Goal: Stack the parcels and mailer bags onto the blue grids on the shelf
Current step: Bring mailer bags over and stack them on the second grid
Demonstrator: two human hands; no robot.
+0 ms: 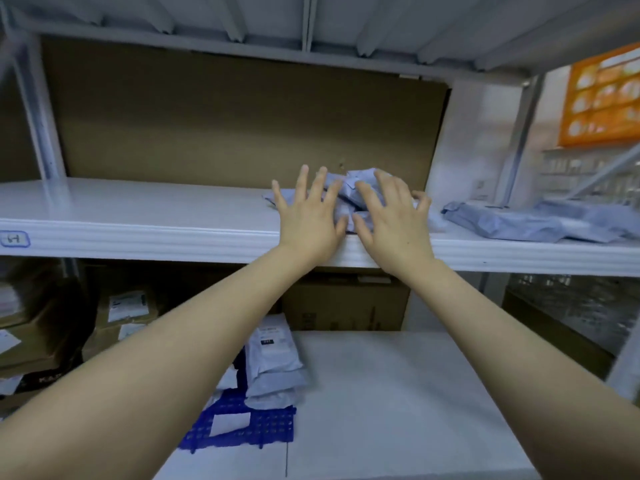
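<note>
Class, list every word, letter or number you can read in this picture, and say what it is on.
"H": handwritten tag on the front edge of the upper shelf.
Labels on the cardboard boxes: too blurred to read.
Label on the mailer bag below: too blurred to read.
Orange poster: no text legible.

There is one view only, from a wide-angle camera worn on the person's head. It faces forward and a little down, close to the white shelf [173, 237]: the upper board [138, 202] is near eye height, the lower board [398, 393] is seen from above.
</note>
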